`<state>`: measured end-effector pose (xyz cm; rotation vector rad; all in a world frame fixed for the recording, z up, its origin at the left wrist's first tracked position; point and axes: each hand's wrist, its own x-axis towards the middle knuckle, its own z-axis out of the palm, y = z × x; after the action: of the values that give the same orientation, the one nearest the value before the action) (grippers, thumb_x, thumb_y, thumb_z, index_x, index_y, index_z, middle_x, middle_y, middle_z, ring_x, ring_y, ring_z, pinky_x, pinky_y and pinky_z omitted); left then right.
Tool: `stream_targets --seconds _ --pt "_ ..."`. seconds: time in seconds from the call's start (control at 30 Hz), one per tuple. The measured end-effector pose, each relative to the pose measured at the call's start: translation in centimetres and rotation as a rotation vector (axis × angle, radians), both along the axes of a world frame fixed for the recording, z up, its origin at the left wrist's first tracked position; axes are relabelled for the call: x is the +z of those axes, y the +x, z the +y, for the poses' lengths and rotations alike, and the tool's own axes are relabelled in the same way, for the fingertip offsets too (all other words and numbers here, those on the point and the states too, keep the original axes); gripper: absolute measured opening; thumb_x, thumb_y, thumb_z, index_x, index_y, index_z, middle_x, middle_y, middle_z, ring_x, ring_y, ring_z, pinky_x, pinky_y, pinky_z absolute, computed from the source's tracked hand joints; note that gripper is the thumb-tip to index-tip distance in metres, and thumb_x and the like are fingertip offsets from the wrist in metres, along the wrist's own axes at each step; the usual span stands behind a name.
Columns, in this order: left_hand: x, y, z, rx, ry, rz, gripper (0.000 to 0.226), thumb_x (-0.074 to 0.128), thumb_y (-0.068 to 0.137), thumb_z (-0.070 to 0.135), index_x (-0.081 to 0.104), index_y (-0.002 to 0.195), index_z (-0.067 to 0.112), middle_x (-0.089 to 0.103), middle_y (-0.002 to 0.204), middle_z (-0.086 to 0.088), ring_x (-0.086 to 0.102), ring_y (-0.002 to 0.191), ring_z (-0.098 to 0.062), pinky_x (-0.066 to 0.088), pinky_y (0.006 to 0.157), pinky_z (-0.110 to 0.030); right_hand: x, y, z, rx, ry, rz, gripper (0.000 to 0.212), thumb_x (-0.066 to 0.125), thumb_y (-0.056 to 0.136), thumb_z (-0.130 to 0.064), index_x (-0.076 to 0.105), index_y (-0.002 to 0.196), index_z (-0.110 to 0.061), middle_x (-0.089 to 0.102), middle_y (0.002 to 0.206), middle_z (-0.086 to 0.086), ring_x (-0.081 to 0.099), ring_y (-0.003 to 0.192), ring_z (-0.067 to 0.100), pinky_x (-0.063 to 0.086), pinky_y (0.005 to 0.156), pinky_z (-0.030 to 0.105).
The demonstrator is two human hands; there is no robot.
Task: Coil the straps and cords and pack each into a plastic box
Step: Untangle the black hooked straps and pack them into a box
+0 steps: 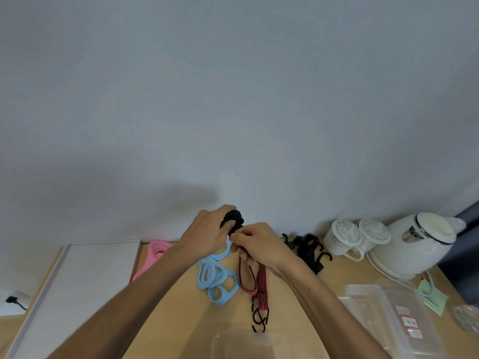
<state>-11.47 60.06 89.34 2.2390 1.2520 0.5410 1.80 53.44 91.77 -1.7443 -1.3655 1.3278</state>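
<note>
Above the table (194,327), black strap bundle (234,216) between left hand (207,229) and right hand (259,242).

Up top it's all wall (233,86), a plain pale grey-blue sweep across the upper two thirds of the frame, with a soft shadow (124,200) pooling at lower centre-left. Along the bottom runs a light wooden table (337,278), a white board (85,281) flat on its lower-left end, and a socket (15,303) with a black plug at the far left edge. At the right edge, a dark blue-grey strip (467,255), too cropped to identify.
</note>
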Motion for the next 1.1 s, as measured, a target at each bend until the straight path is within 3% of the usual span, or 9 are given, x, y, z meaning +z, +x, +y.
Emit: stream_targets --seconds 0.07,0.2,0.33,0.5,0.77,0.87,0.93,1.0,1.1 --pt "0.1 0.2 0.0 -0.012 -0.017 0.040 0.036 0.047 0.097 0.024 0.050 0.132 0.019 0.067 0.111 -0.009 0.062 0.096 -0.023 0.049 0.079 -0.027 0.4 0.1 -0.3 0.023 -0.081 0.086 0.012 0.057 0.084 -0.005 0.064 0.085 0.004 0.057 0.058 0.006 0.048 0.043 0.010 0.040 0.047 0.018" --pt "0.3 -0.3 0.7 0.060 0.006 0.113 0.031 0.046 0.097 0.021 0.053 0.126 0.014 0.067 0.105 -0.015 0.062 0.090 -0.029 0.052 0.078 -0.038 0.6 0.5 -0.5 0.033 -0.191 0.219 0.020 0.043 0.092 0.003 0.060 0.099 0.012 0.063 0.065 0.011 0.047 0.043 0.010 0.045 0.044 0.021" --pt "0.6 -0.6 1.1 0.073 0.017 0.132 0.027 0.047 0.096 0.019 0.057 0.118 0.010 0.068 0.100 -0.012 0.062 0.087 -0.027 0.052 0.075 -0.037 -0.2 -0.1 -1.2 0.001 -0.043 0.063 0.018 0.041 0.096 -0.005 0.059 0.095 -0.005 0.066 0.060 0.002 0.052 0.045 0.011 0.047 0.046 0.022" --pt "0.6 -0.7 1.1 0.133 -0.005 0.124 0.023 0.050 0.092 0.025 0.064 0.106 0.013 0.067 0.088 -0.004 0.056 0.075 -0.019 0.041 0.062 -0.024 -0.1 0.0 -1.7 -0.241 0.169 0.043 0.008 0.055 0.091 -0.011 0.059 0.090 -0.004 0.069 0.065 0.007 0.059 0.050 0.014 0.053 0.052 0.026" --pt "2.0 0.4 0.3 0.187 -0.054 0.107 0.022 0.052 0.090 0.024 0.060 0.077 0.008 0.057 0.065 -0.002 0.053 0.062 -0.020 0.035 0.049 -0.024 -1.2 -1.4 -1.5 -0.447 0.397 0.097 0.007 0.057 0.092 -0.022 0.060 0.089 -0.016 0.062 0.075 -0.005 0.059 0.062 0.004 0.049 0.060 0.020" --pt "2.3 0.8 0.1 0.207 -0.099 0.103 0.027 0.054 0.087 0.022 0.050 0.063 0.012 0.050 0.056 0.000 0.045 0.053 -0.016 0.030 0.047 -0.023 -1.6 -2.0 -1.3 -0.411 0.427 0.074 0.009 0.059 0.091 -0.027 0.051 0.090 -0.024 0.061 0.088 -0.003 0.063 0.079 0.010 0.056 0.071 0.029" --pt "2.4 0.7 0.2 0.227 -0.142 0.084 0.027 0.056 0.085 0.022 0.052 0.062 0.010 0.050 0.055 -0.002 0.044 0.051 -0.016 0.030 0.047 -0.023 -1.4 -1.7 -1.1 -0.347 0.400 0.045 0.010 0.059 0.091 -0.029 0.049 0.092 -0.025 0.062 0.092 -0.002 0.063 0.083 0.013 0.053 0.069 0.020" --pt "2.3 0.5 0.3 0.236 -0.197 0.045 0.025 0.057 0.084 0.021 0.058 0.064 0.007 0.054 0.058 -0.005 0.045 0.051 -0.015 0.032 0.047 -0.022 -1.1 -1.3 -1.1 -0.288 0.364 0.004 0.014 0.060 0.091 -0.028 0.051 0.100 -0.023 0.062 0.093 -0.004 0.062 0.084 0.008 0.048 0.065 0.010" --pt "2.4 0.4 0.3 0.215 -0.249 0.007 0.019 0.056 0.084 0.017 0.067 0.075 0.003 0.061 0.066 -0.008 0.048 0.054 -0.013 0.034 0.048 -0.019 -1.2 -1.0 -0.9 -0.237 0.320 -0.013 0.017 0.059 0.092 -0.028 0.055 0.103 -0.016 0.065 0.090 -0.006 0.064 0.082 0.009 0.052 0.071 0.018"
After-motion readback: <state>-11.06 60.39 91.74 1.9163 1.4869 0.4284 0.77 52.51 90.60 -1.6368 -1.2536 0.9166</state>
